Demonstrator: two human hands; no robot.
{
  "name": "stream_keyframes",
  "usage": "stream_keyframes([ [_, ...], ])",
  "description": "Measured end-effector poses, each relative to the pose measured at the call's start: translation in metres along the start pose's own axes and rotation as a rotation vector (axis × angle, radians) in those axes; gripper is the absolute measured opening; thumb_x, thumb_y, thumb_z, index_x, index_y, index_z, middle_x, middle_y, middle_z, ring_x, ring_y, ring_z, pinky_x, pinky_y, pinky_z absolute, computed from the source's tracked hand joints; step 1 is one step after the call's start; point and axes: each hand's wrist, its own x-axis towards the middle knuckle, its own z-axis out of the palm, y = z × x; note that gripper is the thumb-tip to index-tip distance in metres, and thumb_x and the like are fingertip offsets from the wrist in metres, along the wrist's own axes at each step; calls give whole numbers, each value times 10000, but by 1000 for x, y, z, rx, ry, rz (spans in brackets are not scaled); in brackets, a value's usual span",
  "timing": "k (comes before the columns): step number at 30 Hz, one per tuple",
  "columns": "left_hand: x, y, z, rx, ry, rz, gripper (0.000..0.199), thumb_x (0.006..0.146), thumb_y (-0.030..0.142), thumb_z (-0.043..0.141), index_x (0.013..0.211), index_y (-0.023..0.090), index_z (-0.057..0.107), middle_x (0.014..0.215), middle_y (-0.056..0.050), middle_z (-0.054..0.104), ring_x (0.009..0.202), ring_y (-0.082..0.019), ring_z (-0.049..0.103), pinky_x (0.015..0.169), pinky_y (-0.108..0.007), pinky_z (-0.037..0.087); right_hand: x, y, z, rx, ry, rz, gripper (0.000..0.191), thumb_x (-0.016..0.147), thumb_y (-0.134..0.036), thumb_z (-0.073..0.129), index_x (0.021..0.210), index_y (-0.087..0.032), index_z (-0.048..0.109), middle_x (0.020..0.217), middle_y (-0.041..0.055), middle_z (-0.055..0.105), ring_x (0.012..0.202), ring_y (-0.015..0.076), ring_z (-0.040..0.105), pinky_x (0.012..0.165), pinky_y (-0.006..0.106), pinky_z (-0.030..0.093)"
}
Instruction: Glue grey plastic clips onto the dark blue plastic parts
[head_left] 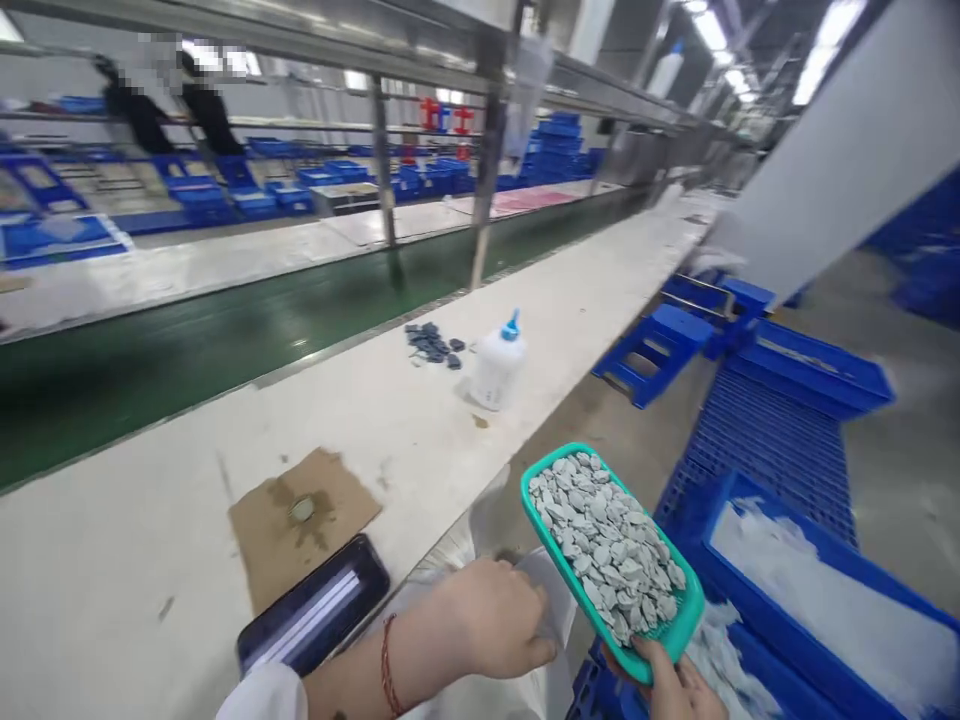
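Observation:
My right hand (667,685) grips the near end of a green plastic basket (551,545), thumb over the rim and fingers beneath. Many small, flat grey-white pieces (604,535) fill the basket, which is held tilted beyond the table's edge. Left of it, my left hand (502,618) is closed, its fingers curled under and mostly hidden. Pale, whitish material shows beside that hand, and I cannot make out whether the fingers hold any of it. A dark phone (315,605) lies on the table near my left forearm.
On the white table (360,400) are a white bottle with a blue nozzle (496,370), a heap of dark pieces (431,342) and stained cardboard (262,540). A green conveyor belt (225,335) runs behind. Blue stools (660,345) and blue crates (832,620) stand right. Two people appear far left.

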Motion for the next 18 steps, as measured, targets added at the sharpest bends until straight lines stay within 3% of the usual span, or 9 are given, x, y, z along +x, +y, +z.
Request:
stream_keyframes([
  [4,-43,-7,-10,-170,221,-97,286,1039,408,549,1029,194,739,994,-72,814,903,-260,781,800,-367,595,-11,-48,44,-62,-277,-147,373,621,-527,731,790,-194,736,686,49,732,739,296,676,604,356,532],
  [6,-70,-11,-5,-251,358,-165,283,1080,364,468,1082,227,715,1059,-39,804,970,-207,760,858,-324,586,-17,-67,62,-125,-355,-198,357,625,-520,721,755,-188,721,660,42,720,716,272,656,611,335,513],
  [8,-101,-16,14,-278,575,-312,320,1098,313,397,1154,220,698,1175,-78,774,1108,-218,714,983,-354,566,-23,-81,80,-167,-414,-219,362,628,-525,704,739,-181,716,632,42,711,675,259,641,608,329,496],
  [10,-134,-22,48,-189,952,-531,298,1078,289,434,1166,242,715,1311,-107,716,1256,-263,640,1092,-431,528,-28,-92,99,-196,-474,-226,367,629,-535,691,714,-178,706,596,48,700,632,259,638,598,333,487],
  [11,-150,-25,69,-92,1034,-635,291,1062,282,479,1233,270,714,1400,-111,667,1353,-299,574,1127,-480,505,-30,-96,108,-206,-500,-231,369,635,-541,686,704,-179,700,584,51,695,623,264,643,594,334,485],
  [13,-178,-29,111,113,1082,-796,396,1017,275,555,1396,326,660,1564,-120,528,1466,-383,447,1182,-627,429,-33,-105,125,-210,-546,-249,374,650,-552,682,711,-183,689,600,56,706,629,271,663,600,334,489],
  [14,-188,-31,131,176,1039,-850,463,1005,281,575,1461,351,617,1630,-114,457,1503,-409,396,1200,-682,383,-35,-109,133,-207,-567,-259,377,658,-553,682,735,-184,690,630,57,722,631,268,671,609,334,496],
  [16,-200,-33,161,261,957,-879,539,987,293,604,1518,379,566,1682,-99,391,1532,-417,354,1216,-692,347,-37,-117,149,-193,-616,-275,382,675,-547,685,806,-187,693,699,50,751,596,244,666,624,337,509],
  [18,-203,-34,177,310,921,-868,613,970,294,622,1567,369,510,1692,-97,385,1548,-399,346,1251,-653,315,-40,-123,163,-182,-674,-287,373,700,-532,702,864,-198,683,696,33,748,535,217,638,618,338,514],
])
